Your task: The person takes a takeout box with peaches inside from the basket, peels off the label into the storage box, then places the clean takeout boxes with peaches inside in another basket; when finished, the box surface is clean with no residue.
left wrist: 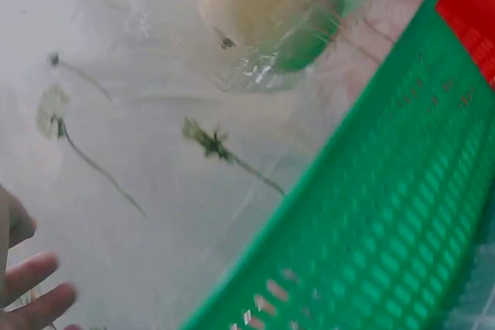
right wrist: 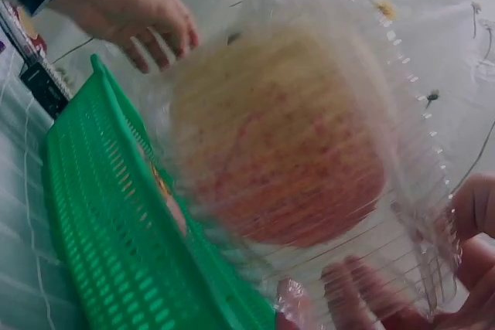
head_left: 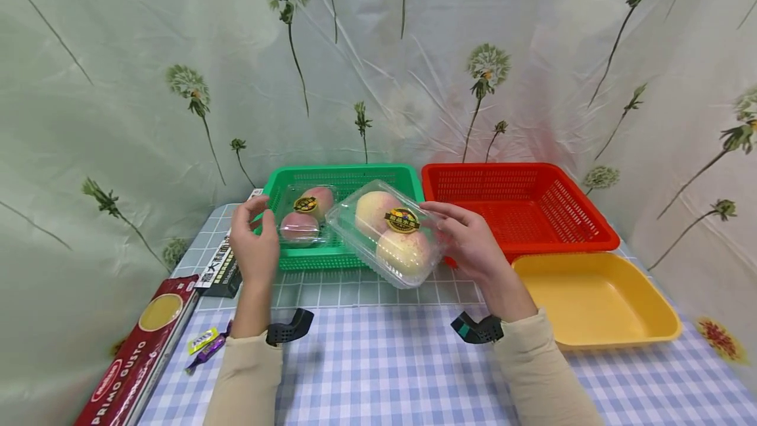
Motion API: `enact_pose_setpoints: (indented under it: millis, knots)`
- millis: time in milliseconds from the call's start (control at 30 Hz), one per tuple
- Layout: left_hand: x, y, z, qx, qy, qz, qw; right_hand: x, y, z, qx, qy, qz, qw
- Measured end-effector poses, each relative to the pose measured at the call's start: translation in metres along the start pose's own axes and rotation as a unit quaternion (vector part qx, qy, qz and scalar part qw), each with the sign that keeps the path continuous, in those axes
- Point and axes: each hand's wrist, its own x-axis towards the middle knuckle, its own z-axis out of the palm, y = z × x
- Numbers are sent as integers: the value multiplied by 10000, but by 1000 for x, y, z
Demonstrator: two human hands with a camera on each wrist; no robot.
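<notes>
My right hand grips the right end of a clear plastic clamshell box that holds two pale peaches under a black and gold label. The box is tilted in the air in front of the green basket. A second clear box with two pinker peaches lies inside that basket, at its left. My left hand is raised by the basket's left side, apart from both boxes, its fingers loosely bent around nothing. In the right wrist view, the right fingertips show through the clear plastic.
A red basket stands right of the green one, with a yellow tray in front of it. On the left lie a red spaghetti pack, a black box and two small wrapped sweets. A patterned curtain hangs behind.
</notes>
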Motion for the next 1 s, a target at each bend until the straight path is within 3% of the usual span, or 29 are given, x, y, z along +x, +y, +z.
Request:
enact_pose_setpoints:
  millis: [133, 233, 400, 533, 667, 833, 1000]
  knots:
    - [-5, 14, 2, -805, -922, -297, 9920, -7, 5, -8, -296, -114, -22, 9995]
    - [-9, 22, 3, -1295, -1692, -523, 9756, -12, 9, -13, -363, -306, -50, 9989]
    - [-16, 31, 7, -1240, -3001, -375, 9451, -18, 14, -20, -387, -648, -255, 9968]
    - [-20, 32, 9, -1067, -3913, -105, 9140, -21, 18, -24, -474, -847, -355, 9946]
    - [-22, 31, 10, -1135, -4688, 20, 8760, -23, 24, -31, -608, -1145, -516, 9902]
    - [-26, 31, 12, -1046, -5355, 203, 8378, -22, 34, -37, -936, -1606, -729, 9799]
    - [-29, 29, 14, -740, -5910, 401, 8023, -19, 44, -41, -1221, -1841, -675, 9730]
